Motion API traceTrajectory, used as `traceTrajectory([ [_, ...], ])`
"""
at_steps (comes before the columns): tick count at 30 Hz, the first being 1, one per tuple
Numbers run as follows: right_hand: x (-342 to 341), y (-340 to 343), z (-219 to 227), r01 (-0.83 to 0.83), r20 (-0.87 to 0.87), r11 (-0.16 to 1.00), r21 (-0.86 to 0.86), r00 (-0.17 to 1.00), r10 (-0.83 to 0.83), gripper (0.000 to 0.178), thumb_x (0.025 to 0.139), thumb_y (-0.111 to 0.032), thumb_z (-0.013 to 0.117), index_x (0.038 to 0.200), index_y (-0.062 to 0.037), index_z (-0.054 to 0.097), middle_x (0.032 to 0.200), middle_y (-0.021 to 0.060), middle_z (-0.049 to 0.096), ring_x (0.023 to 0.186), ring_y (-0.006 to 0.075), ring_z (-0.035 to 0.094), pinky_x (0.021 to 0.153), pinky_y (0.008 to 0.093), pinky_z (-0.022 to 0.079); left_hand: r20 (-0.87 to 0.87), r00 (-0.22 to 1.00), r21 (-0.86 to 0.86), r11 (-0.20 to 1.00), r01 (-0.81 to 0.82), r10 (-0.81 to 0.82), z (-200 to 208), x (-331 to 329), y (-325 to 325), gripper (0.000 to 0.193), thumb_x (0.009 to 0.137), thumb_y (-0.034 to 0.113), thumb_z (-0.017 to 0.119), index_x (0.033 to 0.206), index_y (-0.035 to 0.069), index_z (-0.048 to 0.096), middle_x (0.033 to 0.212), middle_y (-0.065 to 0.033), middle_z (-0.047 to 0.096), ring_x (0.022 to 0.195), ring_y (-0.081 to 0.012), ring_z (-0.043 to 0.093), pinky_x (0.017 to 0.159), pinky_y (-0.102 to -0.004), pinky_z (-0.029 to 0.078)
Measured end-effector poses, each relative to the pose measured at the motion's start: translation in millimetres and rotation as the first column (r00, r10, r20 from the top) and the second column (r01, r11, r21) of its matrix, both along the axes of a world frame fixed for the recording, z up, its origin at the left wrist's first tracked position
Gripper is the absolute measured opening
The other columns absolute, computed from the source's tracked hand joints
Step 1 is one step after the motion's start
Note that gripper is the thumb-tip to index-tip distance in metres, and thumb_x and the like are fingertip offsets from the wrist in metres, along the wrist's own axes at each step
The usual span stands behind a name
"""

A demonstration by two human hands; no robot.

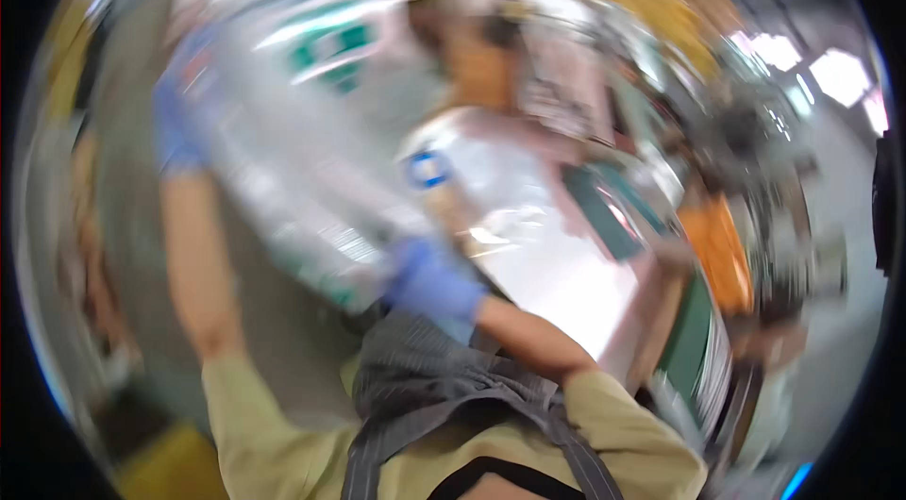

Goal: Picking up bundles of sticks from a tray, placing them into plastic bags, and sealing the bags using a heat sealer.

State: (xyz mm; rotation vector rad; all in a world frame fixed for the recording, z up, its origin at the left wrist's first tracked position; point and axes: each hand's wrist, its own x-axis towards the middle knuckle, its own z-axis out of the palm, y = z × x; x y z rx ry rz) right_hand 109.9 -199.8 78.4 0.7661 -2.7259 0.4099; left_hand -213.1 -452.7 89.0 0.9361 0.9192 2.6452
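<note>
A large clear plastic bag (283, 132) with green print stretches across the space in front of me, smeared by motion. At its far left edge, my left hand (189, 108) in a blue glove is closed on the bag, its fingers blurred. Close to my waist, my right hand (429, 283), also gloved in blue, is closed on the bag's near corner. Whatever the bag may hold cannot be made out.
Right of the bag lies a shiny white plastic-wrapped package (557, 274) with a blue mark. Beyond it are a dark green item (604, 212) and an orange object (717, 245). Brown and pinkish packages (566, 75) are piled at the far side. A grey surface (132, 198) extends on the left.
</note>
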Motion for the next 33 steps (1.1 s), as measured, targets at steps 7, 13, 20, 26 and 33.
traceTrajectory([
  [7, 19.0, 27.5, 28.5, 0.15, 0.049, 0.883, -0.444, 0.988, -0.144, 0.035, 0.074, -0.022, 0.058, 0.102, -0.0034, 0.05, 0.093, 0.0181, 0.053, 0.085, 0.0335, 0.054, 0.073, 0.0387, 0.044, -0.375, 0.731, -0.669, 0.379, -0.639, 0.57, 53.0, 83.6, 48.1, 0.045, 0.088, 0.02, 0.046, 0.128, 0.0, 0.038, 0.127, -0.0133, 0.041, 0.112, -0.0225, 0.043, 0.093, -0.0329, 0.035],
  [13, 134.4, 111.1, -35.0, 0.568, 0.144, 0.529, -0.631, 0.755, -0.639, 0.035, 0.072, -0.016, 0.06, 0.103, -0.0013, 0.051, 0.099, 0.0156, 0.051, 0.093, 0.0326, 0.051, 0.082, 0.0371, 0.043, -0.912, 0.36, -0.186, 0.585, -0.789, 0.196, 59.5, 315.6, 194.9, 0.032, 0.082, 0.018, 0.051, 0.109, 0.001, 0.052, 0.108, -0.0167, 0.053, 0.096, -0.03, 0.053, 0.08, -0.0425, 0.042],
  [20, 364.4, 190.8, -112.8, 0.888, 0.084, 0.064, -0.455, 0.114, -0.99, 0.026, 0.068, -0.001, 0.056, 0.093, -0.0004, 0.054, 0.098, 0.0131, 0.051, 0.092, 0.0278, 0.051, 0.084, 0.0335, 0.042, -0.799, 0.57, -0.575, 0.523, -0.629, -0.194, -41.6, 300.0, 356.8, 0.015, 0.065, 0.006, 0.062, 0.08, 0.006, 0.064, 0.118, -0.0147, 0.048, 0.098, -0.0291, 0.05, 0.086, -0.0341, 0.04],
  [26, 342.2, 217.9, -89.3, 0.907, 0.298, -0.042, -0.419, 0.093, -0.95, 0.026, 0.069, -0.005, 0.06, 0.095, -0.0019, 0.056, 0.09, 0.0102, 0.055, 0.087, 0.0226, 0.052, 0.078, 0.0314, 0.044, -0.731, 0.643, -0.661, 0.472, -0.583, -0.229, -64.6, 306.5, 371.7, 0.022, 0.061, 0.003, 0.064, 0.082, 0.005, 0.056, 0.101, -0.0107, 0.054, 0.09, -0.0256, 0.053, 0.079, -0.0314, 0.043],
  [33, 149.3, 214.1, -98.9, 0.796, 0.365, 0.147, -0.588, 0.423, -0.83, 0.033, 0.069, -0.018, 0.066, 0.097, -0.0028, 0.055, 0.089, 0.0133, 0.054, 0.081, 0.0262, 0.056, 0.069, 0.034, 0.047, -0.639, 0.752, -0.754, 0.323, -0.572, -0.162, -67.9, 318.0, 366.2, 0.023, 0.063, 0.001, 0.064, 0.083, 0.004, 0.054, 0.079, -0.0107, 0.051, 0.077, -0.0246, 0.054, 0.072, -0.0328, 0.044],
])
